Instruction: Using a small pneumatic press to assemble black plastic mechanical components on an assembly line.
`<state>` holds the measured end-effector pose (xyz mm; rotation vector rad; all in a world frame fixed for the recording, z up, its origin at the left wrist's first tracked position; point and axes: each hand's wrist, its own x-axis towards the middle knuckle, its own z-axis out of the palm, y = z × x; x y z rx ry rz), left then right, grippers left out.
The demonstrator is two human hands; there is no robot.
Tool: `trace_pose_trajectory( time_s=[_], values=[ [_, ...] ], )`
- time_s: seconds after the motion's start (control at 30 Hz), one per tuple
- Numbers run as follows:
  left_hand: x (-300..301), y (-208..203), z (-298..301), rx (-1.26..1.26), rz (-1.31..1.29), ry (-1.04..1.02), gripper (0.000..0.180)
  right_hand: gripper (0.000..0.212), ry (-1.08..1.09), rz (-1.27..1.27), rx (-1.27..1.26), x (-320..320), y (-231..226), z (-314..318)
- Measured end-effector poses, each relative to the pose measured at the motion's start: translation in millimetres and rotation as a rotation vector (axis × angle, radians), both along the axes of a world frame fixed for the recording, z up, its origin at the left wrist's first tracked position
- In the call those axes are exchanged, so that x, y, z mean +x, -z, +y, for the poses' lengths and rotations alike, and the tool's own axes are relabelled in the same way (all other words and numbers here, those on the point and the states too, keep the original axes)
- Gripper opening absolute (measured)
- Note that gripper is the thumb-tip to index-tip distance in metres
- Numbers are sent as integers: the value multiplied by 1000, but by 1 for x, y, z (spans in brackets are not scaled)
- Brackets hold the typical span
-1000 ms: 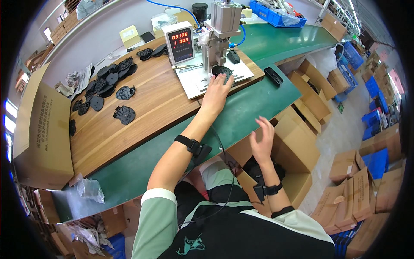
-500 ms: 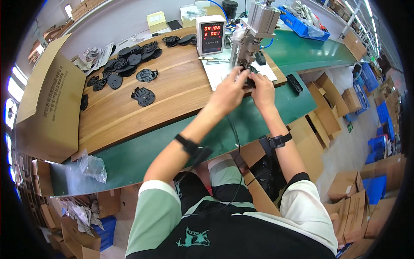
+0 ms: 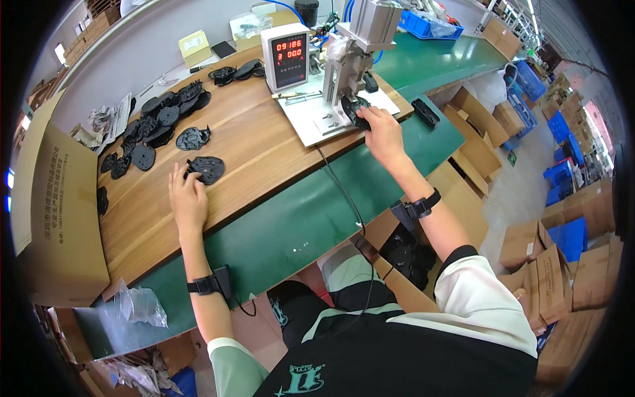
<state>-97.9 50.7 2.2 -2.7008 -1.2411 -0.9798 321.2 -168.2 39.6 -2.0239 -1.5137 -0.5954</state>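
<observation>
My right hand (image 3: 383,134) pinches a black plastic shell (image 3: 355,112) at the foot of a small metal press (image 3: 348,76), over its white base plate (image 3: 317,132). My left hand (image 3: 188,197) is on the wooden board, fingers apart, with its thumb side at the edge of a single oval black plastic shell (image 3: 210,170). Another black shell (image 3: 192,138) lies just beyond that one. Farther back, several similar black parts (image 3: 169,116) form a loose heap.
A display box (image 3: 288,58) with red digits stands left of the press. An open carton (image 3: 66,205) flanks the wooden board (image 3: 258,142). One dark part (image 3: 425,113) lies on the green bench at right. Cartons and a blue crate (image 3: 430,26) are farther off.
My left hand has left the press and swung left to the shell on the board. My right hand stays at the press with a shell. The view has shifted.
</observation>
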Motion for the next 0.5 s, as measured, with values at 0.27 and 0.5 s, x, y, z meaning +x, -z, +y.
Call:
trace_pose_trajectory(
  time_s=[0.27,0.5],
  values=[
    [40,-17,-61,-268,-71,227,34,44,13,44,-52,-5,-9,-3],
    [48,-17,-68,-108,49,393,51,38,19,56,-23,-6,-9,-2]
  ],
)
